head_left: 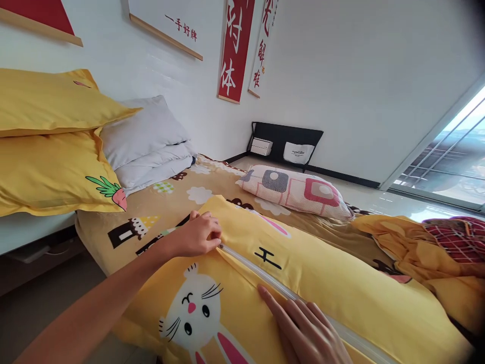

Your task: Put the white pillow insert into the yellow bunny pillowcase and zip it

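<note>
A yellow pillowcase (235, 288) printed with a white rabbit lies plump on the bed in front of me. A pale zipper (261, 273) runs slantwise along it, its two edges together. At the zipper's far left end, my left hand (204, 232) is closed in a pinch on the small zipper pull (221, 246), which is mostly hidden by my fingers. My right hand (310, 328) rests flat on the yellow cloth just below the zipper, fingers stretched out and holding nothing.
Yellow pillows (49, 167) and grey-white pillows (147, 126) are stacked at the left. A pink-and-white patterned pillow (291, 189) lies farther back on the brown printed sheet (185, 184). Crumpled yellow cloth (409, 242) and red plaid cloth (454, 237) lie right. A black rack (284, 134) stands by the wall.
</note>
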